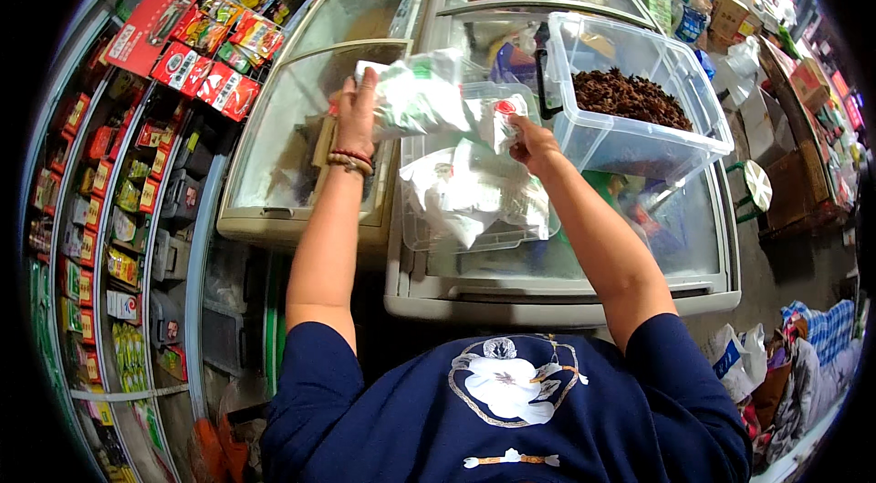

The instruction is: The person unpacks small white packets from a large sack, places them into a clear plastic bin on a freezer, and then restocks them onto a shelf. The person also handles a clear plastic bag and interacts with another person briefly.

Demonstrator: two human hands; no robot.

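Note:
My left hand [357,115] grips the left side of a white and green plastic packet [421,94], lifted above the glass top of a chest freezer. In my right hand [534,144] is the edge of a smaller white packet with a red mark [505,119]. Below both hands, white plastic packets [472,192] lie on a shallow clear plastic tray or lid [424,237]. Close to my right hand stands a clear plastic bin [633,151], tilted in the view, with dark brown star anise [626,96] inside.
The bin and packets rest on a chest freezer [561,308]. A second glass-topped freezer [274,219] adjoins it at the left. Shelves of packaged goods [123,209] line the far left. A small round stool [756,185] and cardboard boxes [787,189] stand at the right.

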